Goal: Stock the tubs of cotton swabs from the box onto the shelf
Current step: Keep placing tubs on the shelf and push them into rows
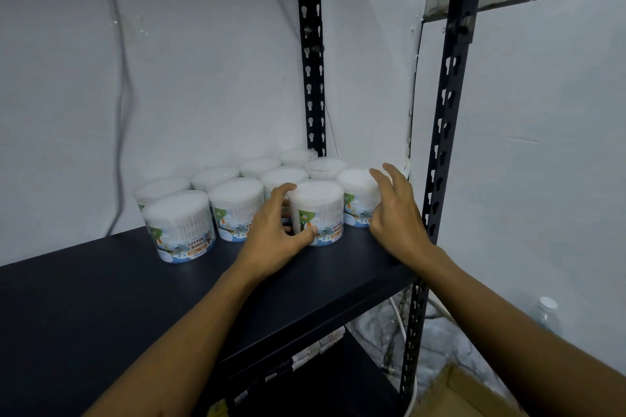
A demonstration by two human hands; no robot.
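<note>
From the head camera, the left hand [274, 230] is curling its fingers and thumb around a clear round plastic tub of cotton swabs with a white lid and cartoon label [316, 213], which is standing upright on the dark matte shelf board [118, 298]. The grip is low on the side wall, probably so the tub can be nudged into line with its neighbours. The right hand [394, 213] is hovering with fingers spread and holding nothing, just beside the rightmost front tub [357, 200]; whether its fingertips are touching that tub is hard to tell. It seems to be acting as a guard on that end. Other identical tubs [233, 200] are sitting packed in rows toward the white wall [203, 61], leaving the front strip free. A brown cardboard box [474, 396] is showing at the lower right, below the shelf, beside the black slotted metal upright [443, 132].
</note>
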